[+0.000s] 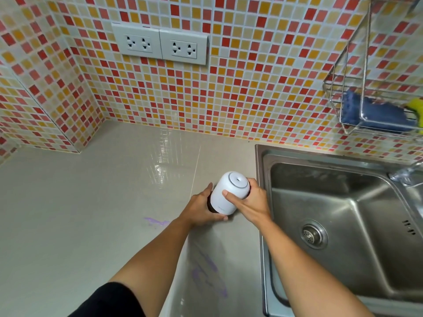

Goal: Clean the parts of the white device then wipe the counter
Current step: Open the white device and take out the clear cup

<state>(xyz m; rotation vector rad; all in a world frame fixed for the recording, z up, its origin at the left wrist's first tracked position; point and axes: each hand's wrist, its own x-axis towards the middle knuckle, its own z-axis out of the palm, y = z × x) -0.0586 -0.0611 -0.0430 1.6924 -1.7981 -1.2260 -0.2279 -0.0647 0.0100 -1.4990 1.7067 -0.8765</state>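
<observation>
Both hands are already on it: the left hand [201, 209] grips the dark bottom end with its thumb underneath, and the right hand [249, 202] curls round the upper shell, thumb across the front. The white device [229, 195] sits between them low over the counter [91, 202], just beside the sink [259, 170] rim. Its long axis is tilted, top leaning away toward the sink, so I'd guess a twist-apart comes next. It's a smooth rounded cylinder with a pale lid and a small hole on top.

The white device [229, 195], cylindrical with a dark base, is tilting over the beige counter [91, 202], which is showing purple smears [155, 221].
</observation>
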